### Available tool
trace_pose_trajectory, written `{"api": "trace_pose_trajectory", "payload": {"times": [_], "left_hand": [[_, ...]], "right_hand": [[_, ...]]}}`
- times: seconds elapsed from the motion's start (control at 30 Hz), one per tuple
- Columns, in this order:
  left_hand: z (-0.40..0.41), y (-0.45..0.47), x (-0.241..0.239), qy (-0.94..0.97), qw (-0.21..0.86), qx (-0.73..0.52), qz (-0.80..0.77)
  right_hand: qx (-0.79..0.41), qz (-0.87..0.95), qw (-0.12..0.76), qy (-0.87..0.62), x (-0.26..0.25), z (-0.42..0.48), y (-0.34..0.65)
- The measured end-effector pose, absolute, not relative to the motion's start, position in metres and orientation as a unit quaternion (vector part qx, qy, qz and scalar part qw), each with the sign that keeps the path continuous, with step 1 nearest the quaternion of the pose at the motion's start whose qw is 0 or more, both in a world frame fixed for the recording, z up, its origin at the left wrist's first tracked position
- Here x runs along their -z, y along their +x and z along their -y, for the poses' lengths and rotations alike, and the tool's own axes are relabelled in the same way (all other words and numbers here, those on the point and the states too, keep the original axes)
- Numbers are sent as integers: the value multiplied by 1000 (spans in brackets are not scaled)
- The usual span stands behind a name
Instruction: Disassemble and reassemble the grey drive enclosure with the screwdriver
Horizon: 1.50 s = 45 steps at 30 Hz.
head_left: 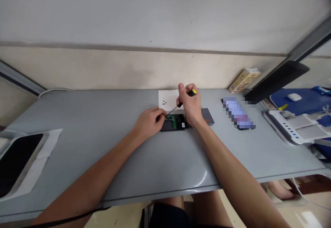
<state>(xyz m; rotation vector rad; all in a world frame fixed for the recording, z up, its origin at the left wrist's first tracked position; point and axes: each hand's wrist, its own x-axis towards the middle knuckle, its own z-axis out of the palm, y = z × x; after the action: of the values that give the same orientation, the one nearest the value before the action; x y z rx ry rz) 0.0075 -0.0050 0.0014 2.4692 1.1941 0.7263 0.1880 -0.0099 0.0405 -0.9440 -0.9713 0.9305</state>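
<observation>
My right hand (192, 107) is wrapped round a screwdriver (192, 92) with a black handle and a yellow end. Its thin shaft slants down and left to the upper left corner of a green circuit board (174, 121) in a flat black casing. At that corner, the fingers of my left hand (151, 123) are pinched together by the screwdriver tip; what lies between them is hidden. Behind the board is a sheet of white paper (169, 95) with several tiny dark screws (164, 102) on it. A flat grey piece (208, 116) lies just right of my right hand.
On the grey table (98, 117), a dark-screened device (20, 162) rests on white paper at left. To the right are a phone (239, 113), a small carton (243, 80), a black upright panel (278, 81) and a white stand (287, 128). A wall (116, 68) rises behind.
</observation>
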Motion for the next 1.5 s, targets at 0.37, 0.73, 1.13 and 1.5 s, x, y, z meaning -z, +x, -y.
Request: {"api": "trace_pose_trajectory", "payload": {"times": [0.37, 0.73, 1.13, 1.5], "left_hand": [[2, -16, -34, 897, 228, -140, -353], [1, -20, -31, 873, 308, -118, -359], [13, -5, -17, 881, 233, -172, -375], [14, -2, -11, 904, 203, -148, -346]], "right_hand": [[-207, 651, 570, -457, -92, 63, 218], [-140, 785, 91, -597, -65, 86, 313], [-123, 827, 81, -542, -64, 83, 269], [-292, 540, 653, -444, -64, 30, 264]]}}
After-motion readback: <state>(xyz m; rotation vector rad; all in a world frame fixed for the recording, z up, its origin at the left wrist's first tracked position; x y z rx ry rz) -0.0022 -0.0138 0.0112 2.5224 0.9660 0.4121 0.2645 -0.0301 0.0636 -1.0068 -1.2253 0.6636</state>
